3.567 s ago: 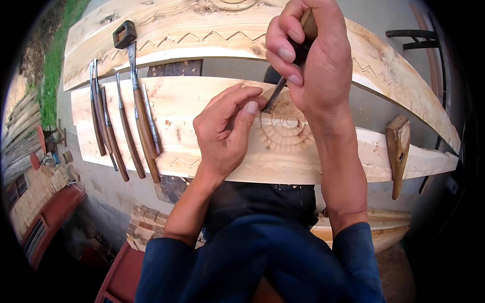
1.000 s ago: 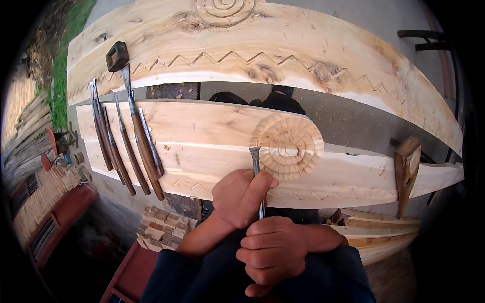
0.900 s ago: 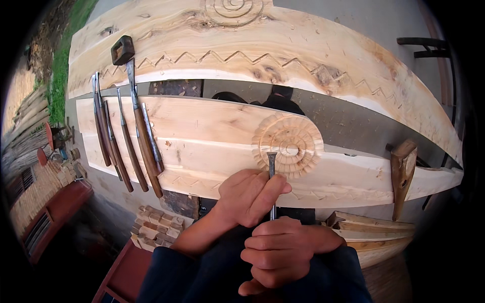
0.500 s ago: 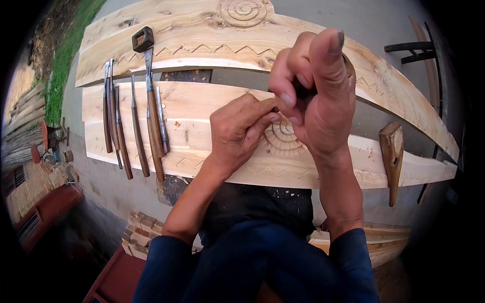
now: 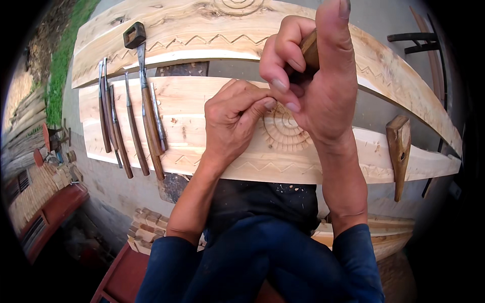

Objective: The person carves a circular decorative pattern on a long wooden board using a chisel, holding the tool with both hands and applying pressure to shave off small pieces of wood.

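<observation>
My right hand [image 5: 328, 86] is curled round the brown wooden handle [image 5: 309, 50] of a carving chisel, its thumb stretched upward. Its blade is hidden behind the fingers. Just left of it, my left hand [image 5: 233, 123] is closed in a pinch at the tool's lower end, over the near plank [image 5: 192, 91]. Beneath both hands a carved spiral with a notched rim [image 5: 285, 136] shows in part, and zigzag lines run along the plank. A wooden mallet [image 5: 399, 146] lies across the plank's narrowing right end, apart from my hands.
Several chisels [image 5: 134, 126] with wooden handles lie side by side on the plank's left part. One long tool with a square metal-and-wood head [image 5: 135, 35] reaches onto the far plank [image 5: 202, 25], carved with a spiral and zigzag. Wood blocks [image 5: 146, 230] are stacked lower left.
My right hand has risen a little and tilted, so more of the wooden handle shows. My left hand keeps its pinch nearly in place. The whole view has shifted slightly.
</observation>
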Demonstrator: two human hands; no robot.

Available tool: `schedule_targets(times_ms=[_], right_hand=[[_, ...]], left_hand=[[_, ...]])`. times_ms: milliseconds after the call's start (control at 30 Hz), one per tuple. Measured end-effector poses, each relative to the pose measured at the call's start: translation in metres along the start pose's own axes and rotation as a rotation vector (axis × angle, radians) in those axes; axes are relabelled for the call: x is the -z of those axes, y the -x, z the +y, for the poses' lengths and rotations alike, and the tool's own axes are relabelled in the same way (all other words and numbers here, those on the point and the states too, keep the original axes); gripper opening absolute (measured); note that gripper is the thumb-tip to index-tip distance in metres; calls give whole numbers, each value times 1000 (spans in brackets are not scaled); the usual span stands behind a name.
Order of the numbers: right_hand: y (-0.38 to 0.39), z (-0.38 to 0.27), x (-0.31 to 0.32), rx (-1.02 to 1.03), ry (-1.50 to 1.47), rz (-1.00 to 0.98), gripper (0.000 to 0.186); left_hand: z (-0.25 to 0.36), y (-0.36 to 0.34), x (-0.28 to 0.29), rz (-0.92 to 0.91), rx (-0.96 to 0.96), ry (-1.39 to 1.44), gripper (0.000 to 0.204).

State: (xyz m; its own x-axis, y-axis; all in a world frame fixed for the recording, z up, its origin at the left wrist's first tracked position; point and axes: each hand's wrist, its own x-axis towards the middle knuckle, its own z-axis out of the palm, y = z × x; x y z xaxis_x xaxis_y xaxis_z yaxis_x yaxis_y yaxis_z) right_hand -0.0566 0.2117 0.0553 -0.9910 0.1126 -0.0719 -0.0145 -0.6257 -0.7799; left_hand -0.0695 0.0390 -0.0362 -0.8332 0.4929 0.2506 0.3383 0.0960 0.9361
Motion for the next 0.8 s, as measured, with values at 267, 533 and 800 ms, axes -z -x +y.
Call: schedule_targets(times_ms=[267,533,800], right_hand=[[-1,0,-2,-10,-1,75,75],[-2,-3,-8,-41,55,154,75],[-26,2,-5,-73,300,342,75]], left_hand=[[3,-2,-1,-10,10,0,13],[9,-2,-1,-14,29,-69,15],[9,-7,-7,24,15,-136,14]])
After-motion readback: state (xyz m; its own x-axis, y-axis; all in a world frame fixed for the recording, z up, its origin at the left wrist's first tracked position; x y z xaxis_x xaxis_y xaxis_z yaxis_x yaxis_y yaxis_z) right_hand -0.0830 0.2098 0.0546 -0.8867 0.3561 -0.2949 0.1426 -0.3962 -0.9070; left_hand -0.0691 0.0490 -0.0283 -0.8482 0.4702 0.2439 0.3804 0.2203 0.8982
